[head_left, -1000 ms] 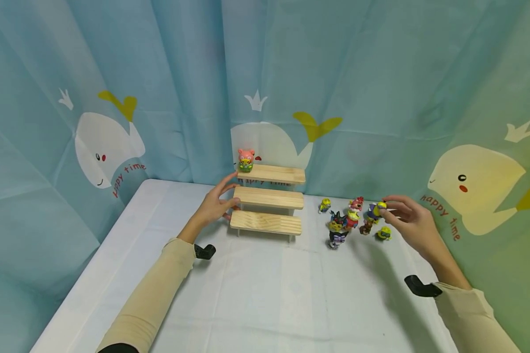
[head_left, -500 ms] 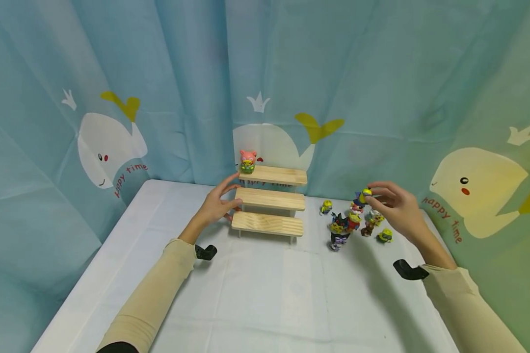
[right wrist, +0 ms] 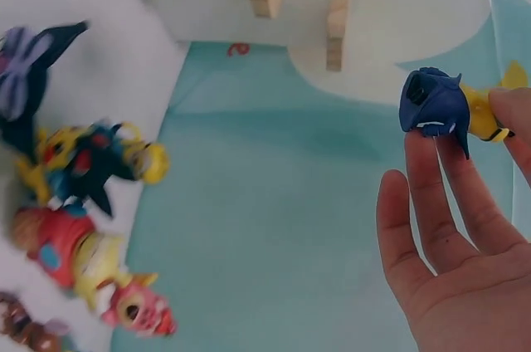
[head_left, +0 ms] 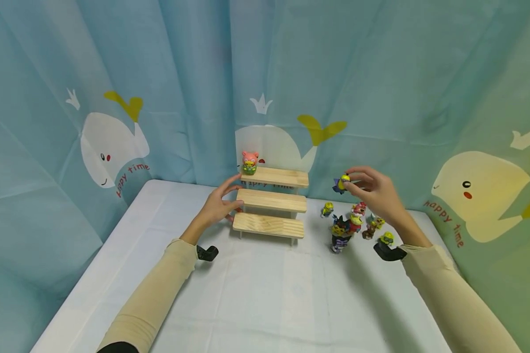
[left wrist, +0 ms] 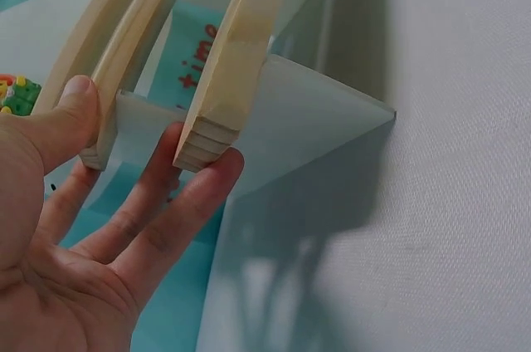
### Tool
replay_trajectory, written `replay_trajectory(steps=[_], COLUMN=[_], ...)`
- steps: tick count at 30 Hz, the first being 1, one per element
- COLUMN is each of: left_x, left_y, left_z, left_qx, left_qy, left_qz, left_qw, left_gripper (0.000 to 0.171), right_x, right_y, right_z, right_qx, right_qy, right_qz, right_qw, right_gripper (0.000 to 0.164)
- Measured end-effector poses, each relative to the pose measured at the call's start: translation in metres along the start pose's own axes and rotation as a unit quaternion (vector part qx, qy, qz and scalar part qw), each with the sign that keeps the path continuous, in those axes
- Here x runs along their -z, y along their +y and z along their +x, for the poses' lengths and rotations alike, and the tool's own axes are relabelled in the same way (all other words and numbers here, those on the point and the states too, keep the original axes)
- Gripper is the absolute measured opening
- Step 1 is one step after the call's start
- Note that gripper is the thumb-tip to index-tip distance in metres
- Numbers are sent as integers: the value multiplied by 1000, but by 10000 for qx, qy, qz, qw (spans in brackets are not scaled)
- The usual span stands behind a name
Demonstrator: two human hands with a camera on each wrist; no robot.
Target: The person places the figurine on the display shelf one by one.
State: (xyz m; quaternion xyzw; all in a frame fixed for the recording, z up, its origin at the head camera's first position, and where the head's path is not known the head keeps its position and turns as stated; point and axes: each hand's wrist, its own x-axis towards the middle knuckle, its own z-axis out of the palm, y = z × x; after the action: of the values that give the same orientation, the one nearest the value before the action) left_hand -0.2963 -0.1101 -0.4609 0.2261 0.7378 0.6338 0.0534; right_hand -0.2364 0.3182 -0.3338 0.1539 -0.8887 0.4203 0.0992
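Observation:
A three-tier wooden display stand [head_left: 271,200] stands at the back of the table. My left hand [head_left: 216,206] grips its left end; in the left wrist view the thumb [left wrist: 70,124] lies on the middle board while fingers reach to the end of the lowest board [left wrist: 228,78]. On the top board's left end sits a pink-hooded figurine [head_left: 249,163]. My right hand [head_left: 373,190] pinches a small yellow figurine with a dark blue cape [right wrist: 436,103] between thumb and fingers, raised above the table to the right of the stand.
Several colourful figurines stand clustered on the right of the table, among them a black-eared one [head_left: 340,226] and a red-and-pink one [head_left: 357,215]. A small yellow figurine [head_left: 327,210] stands nearer the stand. Behind hangs a whale-print curtain [head_left: 380,98].
My right hand has lifted the caped figurine from the cluster and carried it left and up, towards the stand. The left hand has kept its place on the stand.

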Motion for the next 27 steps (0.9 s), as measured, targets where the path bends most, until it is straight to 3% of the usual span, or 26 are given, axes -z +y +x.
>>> replay_trajectory(steps=[9,18,22,27], left_x=[-1,1,1,1], left_y=[0,0,-1,-3], left_z=[0,-1,-1,0], left_qx=[-35,14,21,10], left_qy=[-45,-84,-67,-39], left_qz=[-42,92,131,227], left_qw=[10000,9999,9999,9997], left_gripper=[77,76,76,76], right_x=[-26,-55,-70,-92], right_y=[-20,-47,-57,-49], right_z=[33,61,71,87], right_qx=[391,801,692,520], right_qy=[-330,-484,-620,-610], right_qz=[376,360,532,827], right_qw=[9980,9950,9942,9933], right_gripper=[37,36,36,38])
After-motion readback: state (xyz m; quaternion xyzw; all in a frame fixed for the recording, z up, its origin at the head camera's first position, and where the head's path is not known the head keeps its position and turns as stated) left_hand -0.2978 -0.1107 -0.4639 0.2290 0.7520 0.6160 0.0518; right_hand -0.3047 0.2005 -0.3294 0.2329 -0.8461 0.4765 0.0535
